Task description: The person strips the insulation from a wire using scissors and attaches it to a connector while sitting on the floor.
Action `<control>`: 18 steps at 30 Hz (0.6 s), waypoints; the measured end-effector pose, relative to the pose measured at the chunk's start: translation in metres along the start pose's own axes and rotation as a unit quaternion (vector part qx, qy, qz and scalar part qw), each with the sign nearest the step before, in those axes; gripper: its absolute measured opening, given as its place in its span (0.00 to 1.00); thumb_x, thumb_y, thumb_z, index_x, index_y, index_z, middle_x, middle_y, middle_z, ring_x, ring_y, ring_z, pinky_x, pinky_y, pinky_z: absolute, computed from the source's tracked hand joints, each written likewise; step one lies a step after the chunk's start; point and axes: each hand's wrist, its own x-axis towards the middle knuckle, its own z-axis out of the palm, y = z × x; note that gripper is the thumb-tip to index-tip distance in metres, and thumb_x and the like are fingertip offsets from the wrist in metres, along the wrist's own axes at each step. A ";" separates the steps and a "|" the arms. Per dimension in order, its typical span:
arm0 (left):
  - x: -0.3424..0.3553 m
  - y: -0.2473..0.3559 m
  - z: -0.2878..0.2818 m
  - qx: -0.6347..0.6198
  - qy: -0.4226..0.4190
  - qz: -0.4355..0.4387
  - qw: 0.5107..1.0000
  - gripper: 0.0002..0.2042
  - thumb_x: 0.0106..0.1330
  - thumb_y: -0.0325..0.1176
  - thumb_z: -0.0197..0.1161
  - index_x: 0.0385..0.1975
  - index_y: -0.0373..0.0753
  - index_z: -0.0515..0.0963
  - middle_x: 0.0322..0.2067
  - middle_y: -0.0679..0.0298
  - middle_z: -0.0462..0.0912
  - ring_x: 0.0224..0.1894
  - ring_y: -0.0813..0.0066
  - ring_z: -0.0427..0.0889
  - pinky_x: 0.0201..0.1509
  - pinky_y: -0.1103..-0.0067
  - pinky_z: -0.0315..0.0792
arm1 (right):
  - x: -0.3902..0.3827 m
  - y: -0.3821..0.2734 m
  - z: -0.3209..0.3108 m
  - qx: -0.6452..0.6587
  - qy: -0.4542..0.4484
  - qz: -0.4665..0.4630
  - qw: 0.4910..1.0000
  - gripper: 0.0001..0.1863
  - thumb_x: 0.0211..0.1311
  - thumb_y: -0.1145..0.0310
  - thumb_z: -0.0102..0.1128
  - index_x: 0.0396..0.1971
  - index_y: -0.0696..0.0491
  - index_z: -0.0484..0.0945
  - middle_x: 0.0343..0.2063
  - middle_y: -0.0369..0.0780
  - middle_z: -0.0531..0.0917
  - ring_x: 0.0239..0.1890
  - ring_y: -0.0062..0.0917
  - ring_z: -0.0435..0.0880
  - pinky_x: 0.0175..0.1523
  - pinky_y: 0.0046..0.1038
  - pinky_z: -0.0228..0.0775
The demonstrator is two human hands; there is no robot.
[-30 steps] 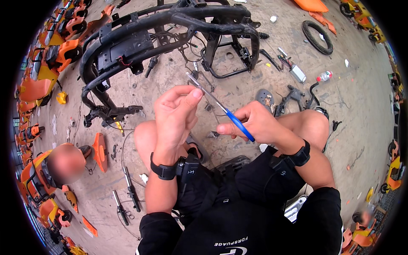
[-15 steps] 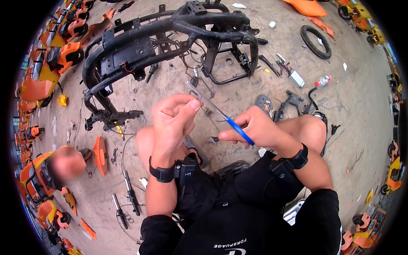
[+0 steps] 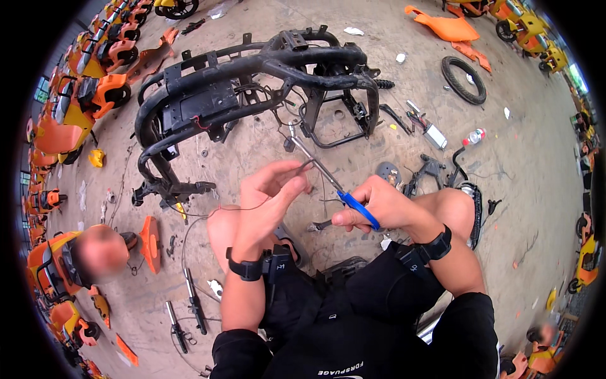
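Note:
My right hand is closed round the blue handle of a pair of scissors, whose metal blades point up and to the left. Thumb and fingers of my left hand pinch a thin dark wire, which trails off leftward past my knee. By the left fingertips the wire meets the scissor blades; whether it lies between them I cannot tell. Beyond both hands stands a black vehicle frame with loose wiring hanging from it.
Around me on the floor lie a tyre, a silver box with leads, a plastic bottle, two shock absorbers and an orange panel. Rows of orange and yellow scooters line the sides, and another person is at the left.
Both hands have shifted slightly right and down, with the scissors moving along. The wire now shows stretching left from my left hand. My view has tilted up, so the frame sits lower.

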 end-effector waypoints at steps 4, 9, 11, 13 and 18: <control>-0.004 -0.004 0.007 -0.026 0.038 0.000 0.999 0.09 0.66 0.28 0.59 0.41 0.30 0.77 0.36 0.62 0.82 0.26 0.83 0.74 0.28 0.87 0.68 | 0.000 0.003 0.002 -0.200 0.127 -0.107 0.966 0.22 0.42 0.51 0.75 0.25 0.56 0.82 0.15 0.32 0.73 0.23 0.18 0.70 0.30 0.22 0.62; -0.005 0.001 0.007 0.063 0.097 0.061 0.991 0.09 0.65 0.30 0.60 0.38 0.29 0.78 0.25 0.66 0.79 0.21 0.85 0.67 0.24 0.87 0.61 | -0.004 -0.004 -0.015 -0.440 0.368 -0.253 0.779 0.29 0.30 0.44 0.76 0.28 0.52 0.80 0.21 0.35 0.74 0.30 0.28 0.68 0.40 0.29 0.58; -0.006 0.007 0.004 0.128 0.085 0.060 0.986 0.06 0.62 0.26 0.61 0.34 0.29 0.80 0.25 0.67 0.79 0.20 0.87 0.64 0.21 0.87 0.56 | -0.011 -0.007 -0.024 -0.467 0.361 -0.244 0.769 0.28 0.28 0.46 0.76 0.27 0.51 0.80 0.20 0.35 0.74 0.30 0.28 0.68 0.41 0.30 0.56; -0.005 0.014 0.000 0.226 0.047 0.060 0.971 0.05 0.61 0.25 0.62 0.32 0.29 0.81 0.21 0.68 0.77 0.19 0.87 0.62 0.21 0.87 0.54 | -0.019 -0.007 -0.027 -0.492 0.351 -0.234 0.762 0.27 0.26 0.48 0.77 0.25 0.51 0.79 0.20 0.35 0.74 0.30 0.29 0.68 0.41 0.30 0.55; -0.009 0.014 -0.004 0.311 0.032 0.102 0.944 0.04 0.56 0.22 0.64 0.31 0.30 0.81 0.15 0.68 0.68 0.17 0.84 0.61 0.20 0.83 0.52 | -0.023 -0.003 -0.021 -0.506 0.317 -0.233 0.768 0.25 0.25 0.51 0.77 0.23 0.52 0.79 0.21 0.35 0.75 0.31 0.29 0.68 0.41 0.30 0.55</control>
